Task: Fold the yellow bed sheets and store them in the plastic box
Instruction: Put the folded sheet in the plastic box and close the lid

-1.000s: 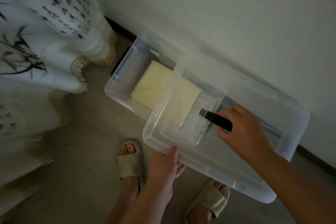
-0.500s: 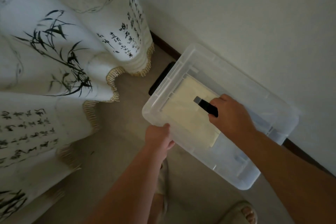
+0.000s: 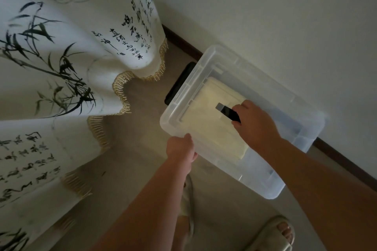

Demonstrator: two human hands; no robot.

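A clear plastic box (image 3: 302, 128) lies on the floor along the wall, with its translucent lid (image 3: 204, 71) set over it. A folded yellow sheet (image 3: 212, 112) shows through the lid in the box's left half. My left hand (image 3: 180, 149) grips the lid's near edge close to its left corner. My right hand (image 3: 254, 122) rests on top of the lid and grips a small black object with a grey tip (image 3: 226, 111).
A white curtain (image 3: 61, 57) printed with bamboo and calligraphy, trimmed with a gold fringe, hangs to the floor at the left. A black latch (image 3: 179, 83) sticks out at the box's left end. My feet in pale slippers (image 3: 275, 236) stand just below the box.
The lid slid from lying askew over the box's right part to covering the whole box. My view swung toward the curtain, and both hands stayed on the lid.
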